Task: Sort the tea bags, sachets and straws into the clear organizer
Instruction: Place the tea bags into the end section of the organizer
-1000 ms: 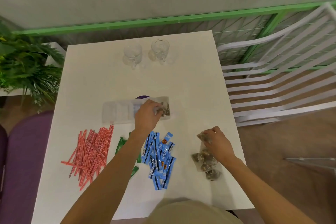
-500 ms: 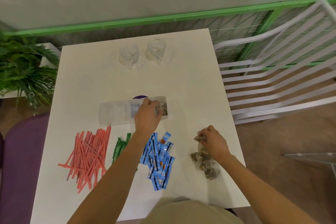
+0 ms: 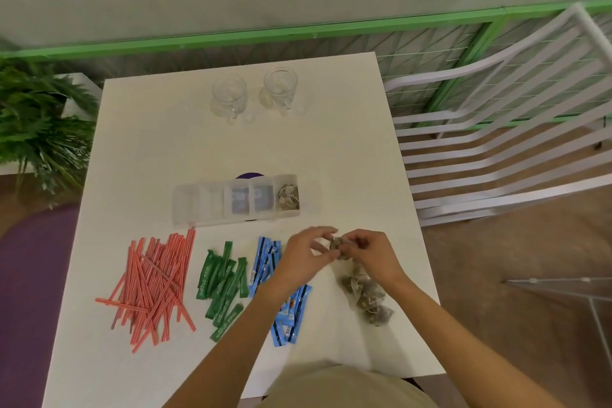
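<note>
One tea bag [image 3: 337,244] is pinched between both my hands, just above the far end of the loose tea bag pile [image 3: 364,295] on the right side of the counter [image 3: 159,129]. My left hand [image 3: 306,253] has its fingers [image 3: 323,231] curled onto the bag from the left; my right hand [image 3: 371,252] grips it from the right. Both sets of fingers are closed on that bag; exact contact points too small to resolve.

Key relation: the clear organizer [image 3: 236,200] lies far and slightly left of the bag, long axis running left-right. Its rightmost compartment already holds tea bags [image 3: 287,197] and is the one nearest my hands. Judgement: left hand sits a little closer to it, so a short far-left carry suffices.

Outward, to the left: blue sachets [image 3: 265,262], green sachets [image 3: 222,281], red straws [image 3: 155,281], unsorted.
</note>
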Available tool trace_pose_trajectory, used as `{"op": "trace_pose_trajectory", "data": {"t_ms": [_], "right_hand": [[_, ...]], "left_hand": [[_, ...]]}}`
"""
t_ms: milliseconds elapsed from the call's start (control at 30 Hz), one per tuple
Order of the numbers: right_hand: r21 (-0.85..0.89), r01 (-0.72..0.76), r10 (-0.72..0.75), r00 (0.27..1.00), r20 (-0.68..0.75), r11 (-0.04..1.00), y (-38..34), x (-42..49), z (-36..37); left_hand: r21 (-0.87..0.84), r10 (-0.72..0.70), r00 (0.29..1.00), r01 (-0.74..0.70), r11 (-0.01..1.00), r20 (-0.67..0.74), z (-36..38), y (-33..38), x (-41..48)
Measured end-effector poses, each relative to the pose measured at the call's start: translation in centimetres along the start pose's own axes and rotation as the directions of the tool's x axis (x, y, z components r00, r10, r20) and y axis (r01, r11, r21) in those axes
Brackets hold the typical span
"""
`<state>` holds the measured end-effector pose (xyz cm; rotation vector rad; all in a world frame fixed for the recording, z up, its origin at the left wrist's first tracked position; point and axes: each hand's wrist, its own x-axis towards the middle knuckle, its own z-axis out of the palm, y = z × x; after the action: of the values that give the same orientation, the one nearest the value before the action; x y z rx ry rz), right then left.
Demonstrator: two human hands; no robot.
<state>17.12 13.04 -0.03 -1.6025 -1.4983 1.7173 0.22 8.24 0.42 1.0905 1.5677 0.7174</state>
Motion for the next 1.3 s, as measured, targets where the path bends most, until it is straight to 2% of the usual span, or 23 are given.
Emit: {"op": "trace_pose_trajectory", "data": {"t_ms": [67, 167, 267, 300, 367, 467, 567, 633, 767, 833, 933, 1100, 1200, 1300], "right_hand": [[0.062, -0.023, 0.021, 0.999, 0.035, 0.998, -0.4, -0.2, 0.2], [0.162, -0.071, 0.056, 0.994, 0.097, 0.984, -0.9, -0.5, -0.1], [0.196, -0.11, 0.091, 0.991, 0.099, 0.974, -0.8, -0.6, -0.7], [0.132, -0.092, 0.081, 0.993, 0.088, 0.987, -0.4, -0.6, -0.9], [-0.113, -0.035, 0.042, 0.998, 0.055, 0.993, 0.5, -0.5, -1.5], [-0.403, 0.029, 0.015, 0.994, 0.107, 0.915, 1.3, -0.7, -2.2], [-0.59, 0.121, 0.018, 0.974, 0.224, 0.798, 2.0, -0.7, -2.9], [-0.643, 0.154, 0.017, 0.968, 0.251, 0.75, 2.6, -0.6, -3.4], [-0.677, 0.152, -0.014, 0.979, 0.204, 0.72, 3.5, -0.9, -3.8], [-0.704, 0.145, -0.052, 0.987, 0.152, 0.695, 3.9, -0.9, -4.0], [-0.734, 0.106, -0.053, 0.994, 0.096, 0.671, 4.3, -0.7, -4.3], [-0.728, 0.037, 0.022, 0.997, 0.071, 0.685, 4.7, -0.6, -4.1], [-0.715, 0.025, 0.035, 0.997, 0.069, 0.699, 5.2, -0.4, -3.7], [-0.682, 0.0, 0.024, 0.999, 0.026, 0.731, 5.2, 0.0, -3.4]], "left_hand": [[-0.065, -0.026, 1.0, 0.026, 0.998, 0.0, 0.7, -0.1, -0.2], [-0.163, -0.062, 0.994, 0.046, 0.985, -0.095, 0.3, 0.3, -0.1], [-0.174, -0.08, 0.986, 0.054, 0.983, -0.146, -1.2, 1.0, 0.5], [-0.153, -0.076, 0.984, 0.052, 0.987, -0.162, -2.1, 1.2, 0.8], [-0.101, -0.044, 0.977, 0.023, 0.995, -0.21, -4.0, 1.4, 1.8], [0.009, -0.016, 0.949, 0.02, 1.0, -0.314, -6.9, 1.1, 3.6], [0.199, 0.057, 0.916, 0.025, 0.98, -0.398, -9.1, 1.0, 5.6], [0.293, 0.102, 0.906, 0.025, 0.956, -0.411, -9.9, 1.1, 6.4], [0.38, 0.112, 0.925, 0.037, 0.924, -0.362, -9.9, 1.0, 6.8], [0.508, 0.121, 0.94, 0.061, 0.859, -0.318, -9.5, 0.6, 6.5], [0.651, 0.198, 0.952, 0.0, 0.759, -0.231, -8.8, 0.0, 6.1], [0.782, 0.08, 0.994, 0.011, 0.623, -0.077, -7.8, -1.8, 6.4], [0.77, 0.051, 0.997, 0.015, 0.638, -0.062, -7.5, -2.1, 6.1], [0.679, 0.102, 0.99, -0.006, 0.734, -0.102, -7.4, -1.9, 5.4]]}}
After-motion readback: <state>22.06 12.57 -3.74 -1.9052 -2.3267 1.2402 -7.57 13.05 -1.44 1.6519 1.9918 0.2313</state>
